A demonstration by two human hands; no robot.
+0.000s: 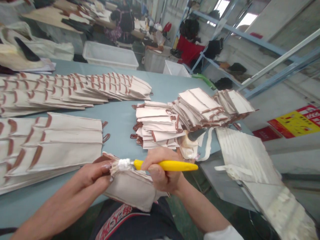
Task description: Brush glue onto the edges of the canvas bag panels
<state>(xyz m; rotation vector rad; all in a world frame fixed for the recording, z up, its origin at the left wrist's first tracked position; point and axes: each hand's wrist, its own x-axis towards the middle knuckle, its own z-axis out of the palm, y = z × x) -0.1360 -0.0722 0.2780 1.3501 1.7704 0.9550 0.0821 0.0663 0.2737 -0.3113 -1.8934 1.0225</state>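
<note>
Right hand [163, 178] grips a yellow-handled tool [181, 165] | left hand [92, 180] pinches a pale fabric piece [132, 190] at the blue table [120, 120]'s near edge | a slip could drag the tool's white tip [124, 164] across the left hand

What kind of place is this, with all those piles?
Probably a workshop or small factory: rows of matching pale pieces lie on a bluish table, a metal rack stands beyond, and the right hand holds a yellow-handled tool.

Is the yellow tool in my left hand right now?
No, your right hand holds the yellow tool, while your left hand pinches the fabric at one end.
</note>
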